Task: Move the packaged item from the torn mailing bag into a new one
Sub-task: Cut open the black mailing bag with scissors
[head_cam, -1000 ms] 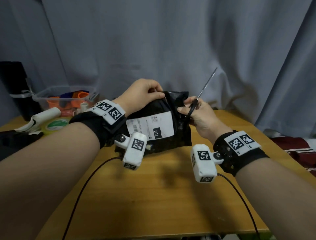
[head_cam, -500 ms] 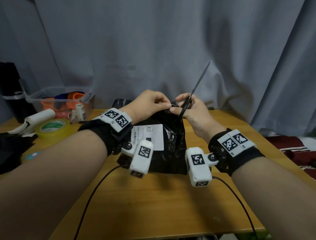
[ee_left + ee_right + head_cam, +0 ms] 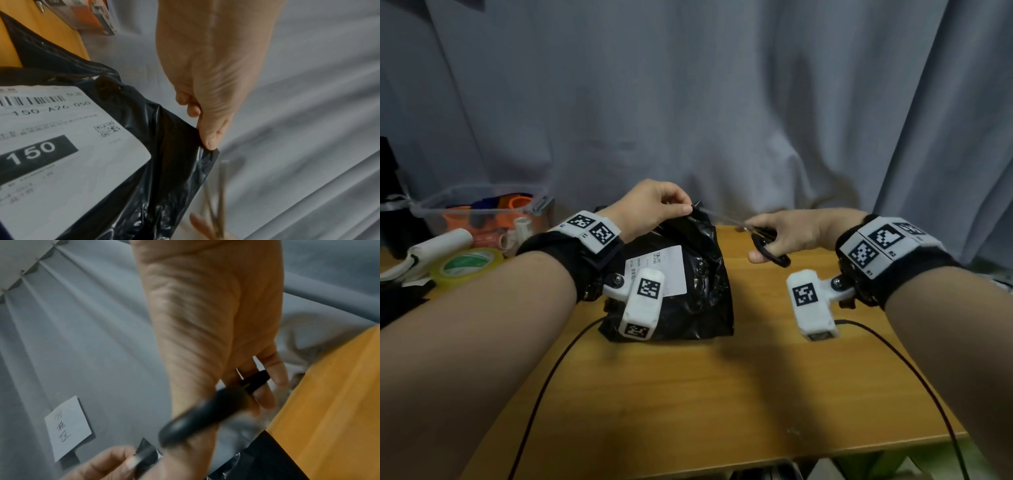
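A black plastic mailing bag [image 3: 698, 287] with a white shipping label [image 3: 664, 270] stands on the wooden table [image 3: 688, 394]. My left hand [image 3: 657, 209] pinches the bag's top corner [image 3: 207, 155] and lifts it. My right hand [image 3: 791, 236] grips black-handled scissors [image 3: 767, 245] to the right of the bag, fingers through the loops [image 3: 205, 412]. The slightly parted blades [image 3: 220, 186] point left toward the pinched corner. The bag's contents are hidden.
A clear plastic box [image 3: 482, 212] of orange and white parts sits at the back left. Beside it lie a roll of green-labelled tape [image 3: 469, 265] and a white roll [image 3: 438, 245]. A grey curtain [image 3: 722, 102] hangs behind the table. Cables trail from both wrist cameras.
The scissors swung down from pointing upward to lying level with blades toward the bag. My right hand moved away to the right. The left hand kept its pinch on the bag's top.
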### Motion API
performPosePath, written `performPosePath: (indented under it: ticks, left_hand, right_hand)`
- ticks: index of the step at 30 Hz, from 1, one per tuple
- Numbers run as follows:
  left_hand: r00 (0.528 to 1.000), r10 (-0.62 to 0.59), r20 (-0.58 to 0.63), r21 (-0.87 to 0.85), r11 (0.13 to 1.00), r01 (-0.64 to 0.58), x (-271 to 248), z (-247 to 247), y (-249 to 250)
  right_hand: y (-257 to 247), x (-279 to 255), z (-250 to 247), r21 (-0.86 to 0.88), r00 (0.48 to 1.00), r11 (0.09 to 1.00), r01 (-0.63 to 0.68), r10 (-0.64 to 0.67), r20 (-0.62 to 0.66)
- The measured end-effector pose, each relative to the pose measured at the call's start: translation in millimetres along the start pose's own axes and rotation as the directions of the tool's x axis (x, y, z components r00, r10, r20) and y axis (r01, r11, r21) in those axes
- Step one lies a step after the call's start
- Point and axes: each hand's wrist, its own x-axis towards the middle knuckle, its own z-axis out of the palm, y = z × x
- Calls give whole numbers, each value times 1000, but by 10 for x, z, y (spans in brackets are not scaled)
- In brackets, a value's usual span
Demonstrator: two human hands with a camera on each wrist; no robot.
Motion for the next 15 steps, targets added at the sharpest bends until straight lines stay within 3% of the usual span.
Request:
performPosePath:
  ticks: [2, 6, 15]
  left_hand:
    - [1000, 9, 7, 12, 1000, -9, 5, -40, 17]
    - [999, 10, 31, 37, 999, -11, 33, -93, 45]
    - [987, 64, 146, 338, 934, -111, 130, -121, 232]
  right_hand:
    - [-47, -24, -24, -70, 1000, 997, -14, 13, -10]
    - [-159, -19, -37, -39, 990, 998, 58, -62, -129]
    - [-337, 8, -142, -70, 982, 994, 81, -92, -167]
